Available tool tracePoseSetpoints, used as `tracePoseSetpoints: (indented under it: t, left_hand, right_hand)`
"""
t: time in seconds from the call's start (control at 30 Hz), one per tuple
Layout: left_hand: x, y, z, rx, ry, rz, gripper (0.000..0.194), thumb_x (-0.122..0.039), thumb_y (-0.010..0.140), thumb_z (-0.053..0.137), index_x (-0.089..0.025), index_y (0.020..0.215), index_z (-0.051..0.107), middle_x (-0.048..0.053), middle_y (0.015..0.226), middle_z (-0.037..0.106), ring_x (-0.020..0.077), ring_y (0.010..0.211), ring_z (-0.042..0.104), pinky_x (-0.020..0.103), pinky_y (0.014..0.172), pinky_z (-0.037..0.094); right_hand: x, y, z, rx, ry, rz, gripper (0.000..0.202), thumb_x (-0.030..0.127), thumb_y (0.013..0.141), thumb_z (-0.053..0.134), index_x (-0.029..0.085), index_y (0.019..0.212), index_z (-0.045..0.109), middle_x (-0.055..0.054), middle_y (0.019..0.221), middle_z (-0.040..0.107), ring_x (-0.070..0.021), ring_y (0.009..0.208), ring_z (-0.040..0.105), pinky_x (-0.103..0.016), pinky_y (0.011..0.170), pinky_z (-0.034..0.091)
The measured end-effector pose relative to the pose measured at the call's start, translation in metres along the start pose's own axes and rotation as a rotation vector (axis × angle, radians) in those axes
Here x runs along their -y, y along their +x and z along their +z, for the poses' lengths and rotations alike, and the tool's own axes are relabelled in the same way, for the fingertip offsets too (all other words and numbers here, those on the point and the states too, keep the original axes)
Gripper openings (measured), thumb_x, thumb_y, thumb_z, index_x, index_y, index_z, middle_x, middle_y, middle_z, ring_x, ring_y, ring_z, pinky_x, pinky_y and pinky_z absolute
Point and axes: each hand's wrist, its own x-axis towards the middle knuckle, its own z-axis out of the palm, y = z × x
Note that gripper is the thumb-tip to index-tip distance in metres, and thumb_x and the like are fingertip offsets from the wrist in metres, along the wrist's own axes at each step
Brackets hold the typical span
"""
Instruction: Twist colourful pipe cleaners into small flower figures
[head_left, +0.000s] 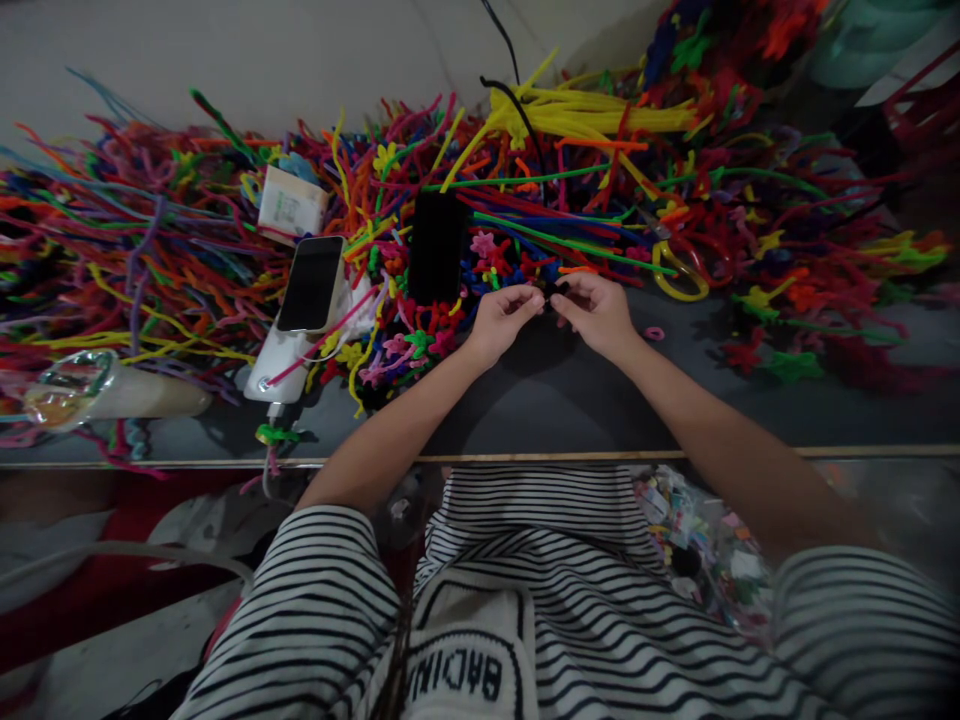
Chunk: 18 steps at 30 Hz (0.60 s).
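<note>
My left hand and my right hand meet fingertip to fingertip above the dark tabletop. Both are closed in a pinch, with a small dark bit between the fingertips that is too small to name. Just beyond them lie loose pipe cleaners in red, green and blue, with small twisted pipe-cleaner flowers to the left. A black phone rests on the pile beyond my left hand. Right of my right hand are yellow-handled scissors and a small pink ring.
Heaps of coloured pipe cleaners run along the back of the table. On the left are a second phone, a white power bank with a cable, a small box and a plastic cup lying on its side. A yellow bundle lies behind.
</note>
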Motion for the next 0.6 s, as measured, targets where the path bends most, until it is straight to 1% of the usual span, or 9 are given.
tracePoseSetpoints:
  t: [0.13,0.23,0.33,0.4,0.5,0.6]
  left_hand:
    - [-0.002,0.0,0.0,0.023,-0.021,-0.033,0.041,-0.057,0.069,0.084,-0.018,0.075,0.073,0.001,0.069,0.067,0.0108,0.067,0.059,0.025,0.071,0.048]
    - [0.001,0.001,0.0,0.005,-0.025,-0.017,0.043,-0.059,0.071,0.081,-0.018,0.077,0.072,0.001,0.07,0.067,0.0101,0.066,0.058,0.024,0.067,0.048]
    - [0.008,0.004,-0.001,-0.041,0.022,-0.003,0.043,-0.061,0.079,0.074,-0.018,0.082,0.072,0.001,0.07,0.066,0.0095,0.063,0.057,0.022,0.059,0.046]
    - [0.013,0.006,-0.002,-0.064,0.085,0.023,0.043,-0.061,0.085,0.068,-0.019,0.09,0.072,0.002,0.074,0.068,0.0099,0.064,0.059,0.022,0.058,0.046]
    - [0.015,0.006,-0.005,-0.074,0.213,0.131,0.043,-0.06,0.09,0.061,-0.02,0.104,0.072,0.004,0.091,0.074,0.0119,0.076,0.067,0.024,0.067,0.053]
    - [0.009,0.005,-0.01,-0.062,0.372,0.254,0.041,-0.055,0.093,0.059,-0.02,0.108,0.073,0.007,0.103,0.076,0.0147,0.088,0.071,0.027,0.078,0.056]
  right_hand:
    - [-0.004,0.002,-0.001,0.026,0.018,0.028,0.052,0.07,0.071,0.075,0.024,0.094,0.067,-0.001,0.074,0.068,-0.0149,0.053,0.063,-0.031,0.048,0.054]
    - [-0.005,0.002,-0.002,0.033,0.018,0.058,0.051,0.069,0.075,0.073,0.023,0.096,0.069,-0.001,0.071,0.067,-0.0151,0.052,0.062,-0.029,0.043,0.05]
    - [0.0,0.002,-0.002,0.047,0.079,0.126,0.049,0.068,0.081,0.067,0.021,0.095,0.072,-0.001,0.068,0.065,-0.0134,0.05,0.062,-0.024,0.038,0.043]
    - [0.006,0.003,-0.001,0.039,0.142,0.185,0.047,0.064,0.08,0.071,0.019,0.094,0.072,-0.001,0.071,0.066,-0.0112,0.049,0.061,-0.022,0.037,0.041]
    - [0.011,0.003,-0.001,0.001,0.193,0.242,0.045,0.056,0.074,0.08,0.016,0.094,0.072,-0.001,0.071,0.066,-0.0091,0.047,0.06,-0.02,0.036,0.039]
    - [0.012,0.004,0.0,-0.024,0.206,0.274,0.044,0.051,0.072,0.082,0.015,0.095,0.071,-0.001,0.071,0.066,-0.0087,0.046,0.059,-0.02,0.036,0.04]
